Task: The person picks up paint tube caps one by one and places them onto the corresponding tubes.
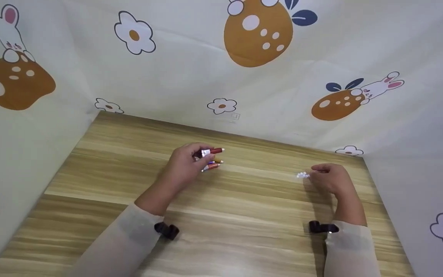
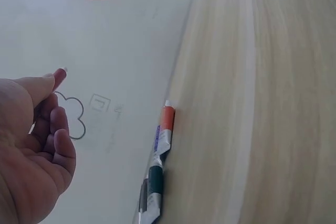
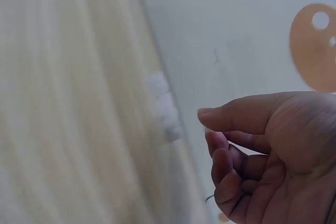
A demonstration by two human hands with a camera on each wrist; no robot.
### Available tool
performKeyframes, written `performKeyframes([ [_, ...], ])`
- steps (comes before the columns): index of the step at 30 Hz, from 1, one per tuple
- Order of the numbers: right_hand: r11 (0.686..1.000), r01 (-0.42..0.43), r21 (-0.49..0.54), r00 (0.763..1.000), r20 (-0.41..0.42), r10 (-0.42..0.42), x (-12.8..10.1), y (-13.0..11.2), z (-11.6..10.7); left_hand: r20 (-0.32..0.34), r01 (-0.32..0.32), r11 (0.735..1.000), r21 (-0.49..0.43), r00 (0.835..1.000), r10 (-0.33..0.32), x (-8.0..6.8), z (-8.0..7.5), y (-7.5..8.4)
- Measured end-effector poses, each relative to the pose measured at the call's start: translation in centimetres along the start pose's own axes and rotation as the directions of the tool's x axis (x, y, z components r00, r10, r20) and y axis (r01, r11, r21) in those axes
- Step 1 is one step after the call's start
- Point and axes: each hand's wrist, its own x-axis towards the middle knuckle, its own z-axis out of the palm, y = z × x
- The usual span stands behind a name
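Observation:
My left hand (image 1: 183,163) pinches a dark red paint tube (image 1: 216,151) between thumb and fingers, its thin white nozzle pointing right. Just below that hand, several more paint tubes lie on the table, among them an orange one (image 2: 167,119) and a green one (image 2: 155,180). Over on the right, my right hand (image 1: 331,179) has thumb and forefinger together. A sliver of a small white cap (image 3: 206,129) shows between those fingertips, mostly hidden. Right beside them sits a little cluster of white caps (image 1: 302,175), blurred in the right wrist view.
The wood-grain table (image 1: 244,215) runs back to a cream cloth wall (image 1: 183,77) printed with flowers, rabbits and orange fruit. Cloth also rises along both sides. A black wrist camera (image 1: 167,231) sits on the left sleeve, and another (image 1: 321,227) on the right.

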Motion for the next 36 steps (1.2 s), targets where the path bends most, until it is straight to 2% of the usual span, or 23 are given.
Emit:
performKeyframes([
  [3,1.0,0.017,0.026,1.0,-0.009,-0.017,-1.0,-1.8,-0.7,0.001,0.02,0.998,-0.066,1.0,-0.02,-0.2,-0.2,0.8],
  [7,0.997,0.026,0.07,0.998,-0.05,-0.022,-2.6,-4.2,-1.3,-0.019,0.044,0.994,-0.102,0.999,-0.046,-0.4,-0.3,1.8],
  [12,0.98,0.127,0.153,0.984,-0.148,-0.104,-4.5,-6.5,-1.6,-0.034,-0.007,0.986,-0.165,0.999,0.001,-0.5,-0.1,2.5],
  [16,0.952,0.208,0.224,0.964,-0.214,-0.16,-6.1,-8.1,-1.6,-0.021,-0.021,0.957,-0.288,1.0,0.015,-0.9,-0.1,2.9],
  [19,0.924,0.265,0.276,0.943,-0.272,-0.189,-7.3,-9.5,-1.5,-0.034,-0.031,0.951,-0.308,0.999,0.022,-1.2,-0.1,3.5],
  [22,0.885,0.342,0.316,0.912,-0.339,-0.231,-8.6,-10.9,-1.4,-0.066,-0.072,0.96,-0.271,0.996,0.056,-1.6,-0.1,4.3],
  [24,0.86,0.392,0.326,0.89,-0.373,-0.264,-9.5,-11.8,-1.1,-0.073,-0.096,0.953,-0.288,0.994,0.078,-1.8,-0.1,4.7],
  [27,0.804,0.476,0.357,0.853,-0.41,-0.323,-10.6,-13.0,-0.7,-0.078,-0.13,0.936,-0.326,0.991,0.111,-2.3,0.0,5.4],
  [31,0.734,0.553,0.393,0.818,-0.423,-0.389,-11.8,-14.5,-0.2,-0.071,-0.15,0.913,-0.379,0.989,0.133,-3.0,0.0,6.5],
  [36,0.705,0.587,0.397,0.798,-0.432,-0.421,-13.0,-15.9,0.0,-0.065,-0.164,0.893,-0.418,0.986,0.151,-3.7,-0.2,7.8],
])
